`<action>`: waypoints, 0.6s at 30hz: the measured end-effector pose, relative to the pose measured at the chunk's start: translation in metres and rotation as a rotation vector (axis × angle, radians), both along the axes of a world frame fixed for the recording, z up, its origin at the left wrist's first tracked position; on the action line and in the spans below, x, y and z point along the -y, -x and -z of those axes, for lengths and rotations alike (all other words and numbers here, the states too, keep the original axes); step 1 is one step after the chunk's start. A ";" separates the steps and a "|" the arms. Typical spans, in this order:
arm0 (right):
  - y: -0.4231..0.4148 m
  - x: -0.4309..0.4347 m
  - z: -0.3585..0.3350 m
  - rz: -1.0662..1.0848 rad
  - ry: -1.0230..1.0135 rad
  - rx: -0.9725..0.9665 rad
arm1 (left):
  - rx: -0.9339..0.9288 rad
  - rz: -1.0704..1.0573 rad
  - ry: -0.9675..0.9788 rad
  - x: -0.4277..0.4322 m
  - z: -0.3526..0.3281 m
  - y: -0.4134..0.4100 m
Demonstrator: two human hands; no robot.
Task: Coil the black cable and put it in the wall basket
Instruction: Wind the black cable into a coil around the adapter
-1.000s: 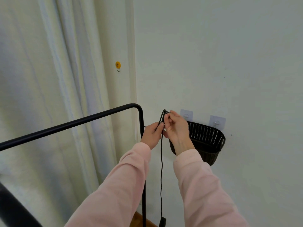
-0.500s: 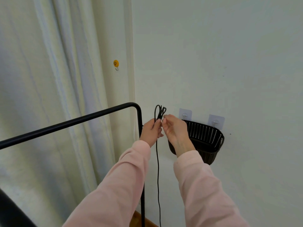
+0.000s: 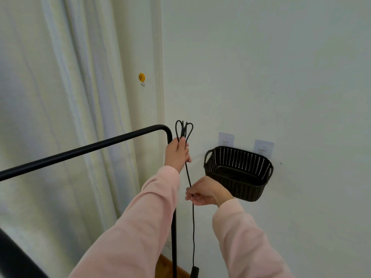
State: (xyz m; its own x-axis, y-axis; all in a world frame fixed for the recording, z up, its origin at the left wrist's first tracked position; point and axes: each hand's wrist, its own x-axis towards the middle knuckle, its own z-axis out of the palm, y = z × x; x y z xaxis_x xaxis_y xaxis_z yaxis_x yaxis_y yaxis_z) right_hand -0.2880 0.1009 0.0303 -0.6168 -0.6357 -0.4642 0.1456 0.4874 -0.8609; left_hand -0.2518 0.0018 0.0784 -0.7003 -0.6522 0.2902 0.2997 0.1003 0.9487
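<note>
The black cable (image 3: 193, 221) runs from small loops sticking up above my left hand (image 3: 177, 154) down to a plug near the bottom edge. My left hand grips those loops beside the rack's corner. Lower down, my right hand (image 3: 204, 191) pinches the hanging strand between thumb and fingers, just left of the basket. The dark woven wall basket (image 3: 239, 173) hangs on two clear adhesive hooks and holds nothing that I can see.
A black metal clothes rack (image 3: 84, 150) crosses the left side, and its upright post stands just behind my left arm. White curtains (image 3: 60, 117) hang at the left. A yellow smiley hook (image 3: 141, 77) is stuck on the wall strip. White wall fills the right.
My right hand has let go near the loops and dropped down the strand to pinch it lower. The left hand stays up with the loops; more loops show above it.
</note>
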 end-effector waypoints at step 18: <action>-0.001 -0.017 -0.046 0.157 0.236 -0.336 | 0.231 0.061 0.393 0.005 0.012 -0.001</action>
